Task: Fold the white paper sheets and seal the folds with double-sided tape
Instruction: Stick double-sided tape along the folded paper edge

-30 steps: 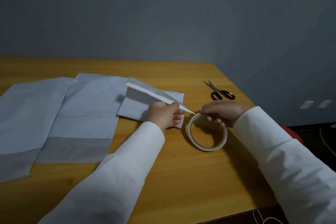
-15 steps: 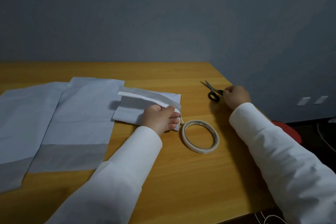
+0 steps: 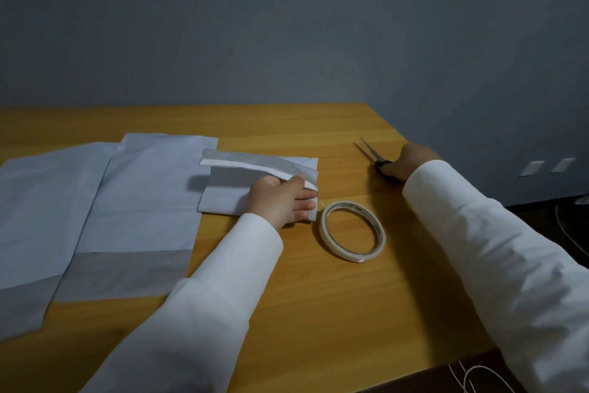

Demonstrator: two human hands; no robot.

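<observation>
Your right hand (image 3: pixel 404 163) has left the tape roll (image 3: pixel 353 230) and gone to the scissors (image 3: pixel 371 152) beyond it, its fingers curled round the black handles. The roll now lies flat on the bench (image 3: pixel 318 313), with a short tail of tape running to the folded sheet (image 3: pixel 255 182) just left of it. Your left hand (image 3: pixel 280 201) pinches that sheet's raised flap. Judging by this, cutting the tape comes next. More sheets (image 3: pixel 143 201) lie farther left.

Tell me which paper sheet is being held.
The small folded sheet nearest the tape roll; the left hand grips it. The two larger sheets lie flat, untouched.
</observation>
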